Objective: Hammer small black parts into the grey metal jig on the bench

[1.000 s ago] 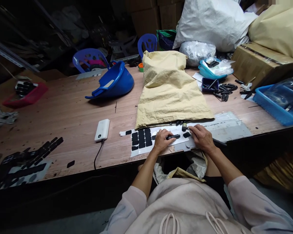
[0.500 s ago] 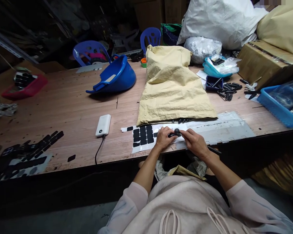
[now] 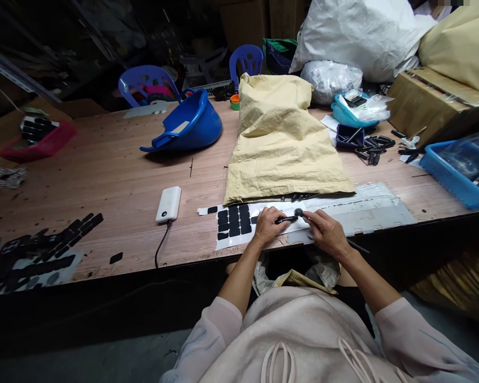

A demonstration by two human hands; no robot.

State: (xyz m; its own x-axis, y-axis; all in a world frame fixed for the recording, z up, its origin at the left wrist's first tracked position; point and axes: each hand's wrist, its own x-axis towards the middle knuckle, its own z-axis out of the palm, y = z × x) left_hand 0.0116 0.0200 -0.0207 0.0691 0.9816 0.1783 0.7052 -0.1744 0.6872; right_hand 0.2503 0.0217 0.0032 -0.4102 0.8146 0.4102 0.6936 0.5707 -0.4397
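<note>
At the table's front edge, my left hand (image 3: pixel 268 226) is closed on one end of a slim black piece (image 3: pixel 287 219), its free end pointing right. My right hand (image 3: pixel 327 231) is closed round a dark tool with a round head (image 3: pixel 298 212). The tool's thin handle passes under the palm and shows again beyond the wrist. Its head is just past the tip of the black piece; I cannot tell whether they touch. Left of my hands lies a white sheet of black rounded stickers (image 3: pixel 233 221).
A yellow cloth sack (image 3: pixel 287 143) lies just beyond my hands, with small black parts (image 3: pixel 299 197) at its edge. A white power bank (image 3: pixel 168 204) with a cable and a tipped blue basin (image 3: pixel 199 125) are to the left. At right stand a blue tray (image 3: pixel 455 181) and a carton (image 3: pixel 435 103).
My right hand has moved slightly right with the tool, taking its round head off the black piece. The left hand stays in place, still gripping the piece.
</note>
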